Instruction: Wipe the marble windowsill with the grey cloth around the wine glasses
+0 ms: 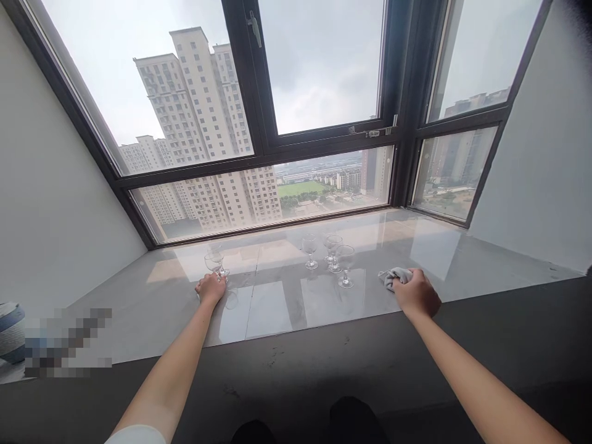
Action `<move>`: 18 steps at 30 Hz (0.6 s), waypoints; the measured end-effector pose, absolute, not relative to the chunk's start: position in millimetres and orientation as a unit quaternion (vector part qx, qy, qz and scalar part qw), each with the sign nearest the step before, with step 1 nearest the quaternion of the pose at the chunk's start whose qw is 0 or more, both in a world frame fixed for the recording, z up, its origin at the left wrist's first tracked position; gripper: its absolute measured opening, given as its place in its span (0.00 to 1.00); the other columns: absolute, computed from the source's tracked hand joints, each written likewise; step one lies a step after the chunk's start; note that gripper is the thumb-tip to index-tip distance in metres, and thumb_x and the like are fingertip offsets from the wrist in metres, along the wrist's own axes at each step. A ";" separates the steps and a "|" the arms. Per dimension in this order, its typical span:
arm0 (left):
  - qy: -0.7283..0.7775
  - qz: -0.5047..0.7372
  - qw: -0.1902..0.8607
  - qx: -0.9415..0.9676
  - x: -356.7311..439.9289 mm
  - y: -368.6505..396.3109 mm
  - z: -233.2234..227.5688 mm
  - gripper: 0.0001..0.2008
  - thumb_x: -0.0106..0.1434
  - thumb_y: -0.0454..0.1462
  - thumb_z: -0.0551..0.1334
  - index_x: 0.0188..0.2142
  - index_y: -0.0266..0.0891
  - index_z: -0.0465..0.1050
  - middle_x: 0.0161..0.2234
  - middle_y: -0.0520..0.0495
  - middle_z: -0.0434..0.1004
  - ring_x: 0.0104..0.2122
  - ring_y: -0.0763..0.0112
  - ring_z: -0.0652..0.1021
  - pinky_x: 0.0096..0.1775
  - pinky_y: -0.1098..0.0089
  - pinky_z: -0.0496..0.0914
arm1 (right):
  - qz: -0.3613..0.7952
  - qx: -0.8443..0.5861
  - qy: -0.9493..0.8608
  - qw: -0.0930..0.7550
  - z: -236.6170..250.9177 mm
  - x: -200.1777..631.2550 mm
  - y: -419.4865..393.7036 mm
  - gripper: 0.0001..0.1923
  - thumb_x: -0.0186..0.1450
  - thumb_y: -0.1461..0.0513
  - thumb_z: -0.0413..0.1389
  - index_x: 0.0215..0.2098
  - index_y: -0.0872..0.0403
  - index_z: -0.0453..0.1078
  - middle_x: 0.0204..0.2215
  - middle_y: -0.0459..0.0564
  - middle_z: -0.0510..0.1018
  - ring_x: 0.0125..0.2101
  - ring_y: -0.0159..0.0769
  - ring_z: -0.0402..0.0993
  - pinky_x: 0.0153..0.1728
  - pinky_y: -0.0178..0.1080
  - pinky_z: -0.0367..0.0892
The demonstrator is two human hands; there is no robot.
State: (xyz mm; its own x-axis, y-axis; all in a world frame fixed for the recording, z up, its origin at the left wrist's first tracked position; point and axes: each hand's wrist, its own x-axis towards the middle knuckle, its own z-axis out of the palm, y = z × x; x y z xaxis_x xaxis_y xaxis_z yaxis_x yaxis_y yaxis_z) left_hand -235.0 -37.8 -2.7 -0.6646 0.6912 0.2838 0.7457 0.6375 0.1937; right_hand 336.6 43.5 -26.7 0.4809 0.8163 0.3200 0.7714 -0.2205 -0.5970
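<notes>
On the left of the tiled sill, my left hand [211,288] has its fingers closed around the lower part of a clear stemmed glass [213,261]. Right behind it shows the foot of another stemmed glass [224,271], partly overlapped. My right hand [419,295] grips a crumpled grey cloth [396,277] near the sill's front edge. Between the hands stands a group of clear stemmed glasses, upright: one at its left [310,246], one nearest me [345,258], and others overlapping behind [333,243]. Neither hand touches this group.
The glossy grey sill [277,308] ends at a front edge above a dark wall face [300,376]. Dark-framed windows [324,143] rise behind it, with white walls at both sides. A blue and white woven basket [12,333] stands far left, beside a blurred-out patch.
</notes>
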 end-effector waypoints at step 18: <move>-0.909 -0.174 0.063 -0.374 -236.8 -36.6 -3.0 0.22 0.60 0.47 0.50 0.47 0.44 0.75 0.52 0.36 0.69 0.54 0.48 0.67 0.55 0.52 0.55 | 0.028 -0.778 -0.512 0.364 -26.0 336.1 43.1 0.20 0.60 0.52 0.50 0.48 0.51 0.66 0.43 0.55 0.75 0.33 0.41 0.71 0.29 0.38 0.59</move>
